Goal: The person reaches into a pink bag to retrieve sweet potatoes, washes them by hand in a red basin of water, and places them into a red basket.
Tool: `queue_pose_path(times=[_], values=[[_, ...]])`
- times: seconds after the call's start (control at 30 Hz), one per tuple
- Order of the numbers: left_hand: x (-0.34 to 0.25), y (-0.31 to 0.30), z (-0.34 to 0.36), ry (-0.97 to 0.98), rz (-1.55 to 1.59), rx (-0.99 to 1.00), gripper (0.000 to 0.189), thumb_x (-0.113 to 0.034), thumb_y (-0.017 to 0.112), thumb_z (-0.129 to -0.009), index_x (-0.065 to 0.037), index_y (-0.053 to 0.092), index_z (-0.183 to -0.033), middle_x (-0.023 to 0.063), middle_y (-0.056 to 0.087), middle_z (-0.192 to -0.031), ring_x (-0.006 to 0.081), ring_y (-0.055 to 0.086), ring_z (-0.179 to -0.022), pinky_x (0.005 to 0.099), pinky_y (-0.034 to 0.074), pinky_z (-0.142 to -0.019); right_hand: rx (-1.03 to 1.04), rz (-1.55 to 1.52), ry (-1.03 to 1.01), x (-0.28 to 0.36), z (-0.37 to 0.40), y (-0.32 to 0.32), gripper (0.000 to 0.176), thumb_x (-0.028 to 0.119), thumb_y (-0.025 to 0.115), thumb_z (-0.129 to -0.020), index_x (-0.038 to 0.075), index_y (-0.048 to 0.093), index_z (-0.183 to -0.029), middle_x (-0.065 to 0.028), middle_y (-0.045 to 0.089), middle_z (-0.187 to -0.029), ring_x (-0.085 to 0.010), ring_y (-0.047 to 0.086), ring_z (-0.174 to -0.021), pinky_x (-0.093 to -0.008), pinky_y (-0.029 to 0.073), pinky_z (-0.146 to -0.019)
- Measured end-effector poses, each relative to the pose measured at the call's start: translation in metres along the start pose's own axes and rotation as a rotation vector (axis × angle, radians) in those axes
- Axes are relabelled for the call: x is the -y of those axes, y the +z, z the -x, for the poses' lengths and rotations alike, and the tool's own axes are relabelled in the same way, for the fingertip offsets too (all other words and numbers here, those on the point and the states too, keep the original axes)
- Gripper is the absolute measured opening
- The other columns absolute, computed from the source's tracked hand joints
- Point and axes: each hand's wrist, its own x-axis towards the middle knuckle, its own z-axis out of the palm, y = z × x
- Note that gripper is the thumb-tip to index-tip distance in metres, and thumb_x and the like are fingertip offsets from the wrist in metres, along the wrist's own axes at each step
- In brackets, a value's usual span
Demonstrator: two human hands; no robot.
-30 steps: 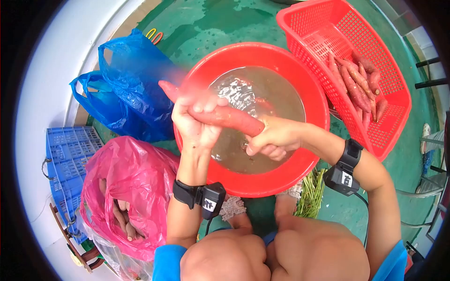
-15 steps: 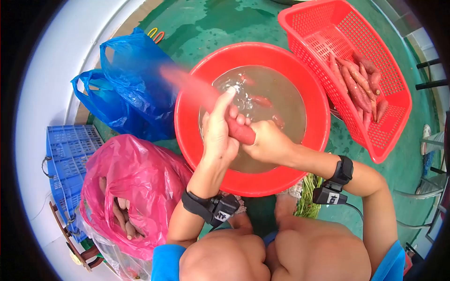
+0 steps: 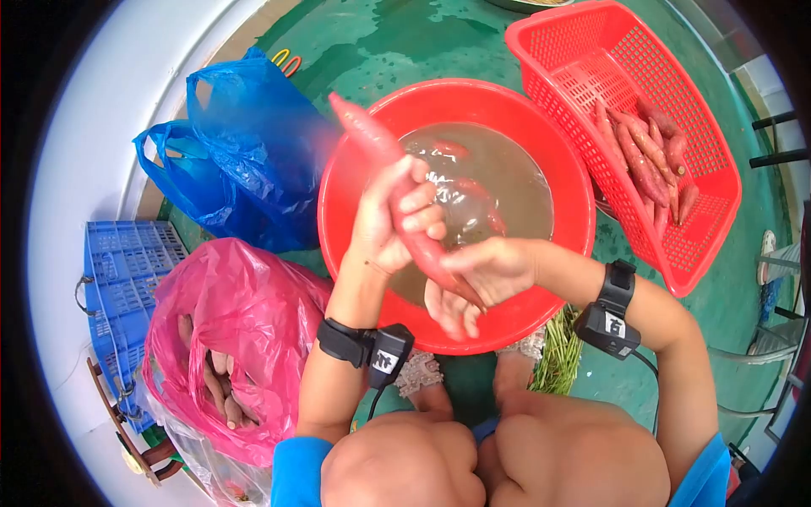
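Note:
A long, wet sweet potato (image 3: 412, 232) slants over the basin, and my left hand (image 3: 393, 207) is wrapped round its middle. Its upper end sticks out past the basin's left rim. My right hand (image 3: 486, 275) is at the lower, tapered end, fingers spread and loose, with the tip lying across the palm. Below them is a red basin (image 3: 573, 245) of cloudy brown water. Several more sweet potatoes (image 3: 473, 188) show partly through the water.
A red perforated basket (image 3: 553, 51) with several sweet potatoes (image 3: 646, 160) stands at the upper right. On the left are a blue plastic bag (image 3: 245, 160), a pink bag (image 3: 245, 296) of unwashed roots and a blue crate (image 3: 127, 270). Green stems (image 3: 559, 351) lie near my foot.
My right hand has loosened from its closed grip on the sweet potato's lower end and spread its fingers. The sweet potato has turned steeper, still in my left hand.

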Motion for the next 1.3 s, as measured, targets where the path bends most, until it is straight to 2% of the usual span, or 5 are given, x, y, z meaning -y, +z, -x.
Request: queue_pose_path(times=[0.1, 0.57, 0.67, 0.87, 1.3], values=[[-0.009, -0.018, 0.004, 0.048, 0.060, -0.090, 0.019, -0.031, 0.045, -0.086, -0.012, 0.046, -0.087, -0.0053, 0.035, -0.055, 0.0051, 0.034, -0.042, 0.0250, 0.039, -0.048, -0.261, -0.176, -0.189, 0.006, 0.010, -0.007, 0.051, 0.044, 0.037, -0.087, 0.000, 0.055, -0.103, -0.0090, 0.059, -0.095, -0.0148, 0.054, -0.089, -0.0299, 0.045, -0.071], [0.009, -0.055, -0.006, 0.000, -0.223, -0.503, 0.014, -0.019, 0.053, -0.082, -0.009, 0.045, -0.090, 0.0030, 0.048, -0.071, 0.0172, 0.050, -0.066, 0.0337, 0.044, -0.066, -2.185, 0.705, -0.051, 0.037, 0.029, -0.189, 0.033, 0.021, 0.050, -0.074, -0.006, 0.059, -0.091, -0.0183, 0.060, -0.090, -0.0281, 0.059, -0.086, -0.0371, 0.045, -0.075], [0.012, -0.075, -0.010, -0.031, -0.191, -0.540, 0.013, -0.015, 0.050, -0.082, -0.007, 0.045, -0.091, 0.0074, 0.050, -0.078, 0.0229, 0.052, -0.074, 0.0376, 0.044, -0.073, -1.732, 0.187, -0.491, 0.038, 0.032, -0.207, 0.032, 0.019, 0.046, -0.077, -0.006, 0.058, -0.092, -0.0174, 0.059, -0.091, -0.0290, 0.058, -0.087, -0.0396, 0.045, -0.076], [0.026, -0.088, -0.022, -0.144, -0.067, -0.574, 0.026, -0.019, 0.041, -0.086, -0.001, 0.045, -0.104, 0.0127, 0.054, -0.095, 0.0250, 0.053, -0.087, 0.0378, 0.042, -0.079, -0.639, -0.001, -0.220, 0.039, 0.001, -0.085, 0.024, 0.014, 0.040, -0.084, -0.002, 0.058, -0.088, -0.0129, 0.059, -0.090, -0.0193, 0.057, -0.084, -0.0282, 0.046, -0.067], [0.029, -0.094, -0.020, -0.153, 0.000, -0.741, 0.028, -0.017, 0.052, -0.081, -0.001, 0.042, -0.103, 0.0136, 0.053, -0.096, 0.0284, 0.053, -0.094, 0.0464, 0.041, -0.083, -1.934, 1.020, 0.233, 0.035, 0.041, -0.165, 0.028, 0.016, 0.049, -0.077, -0.004, 0.058, -0.094, -0.0147, 0.059, -0.093, -0.0270, 0.057, -0.086, -0.0392, 0.045, -0.077]])
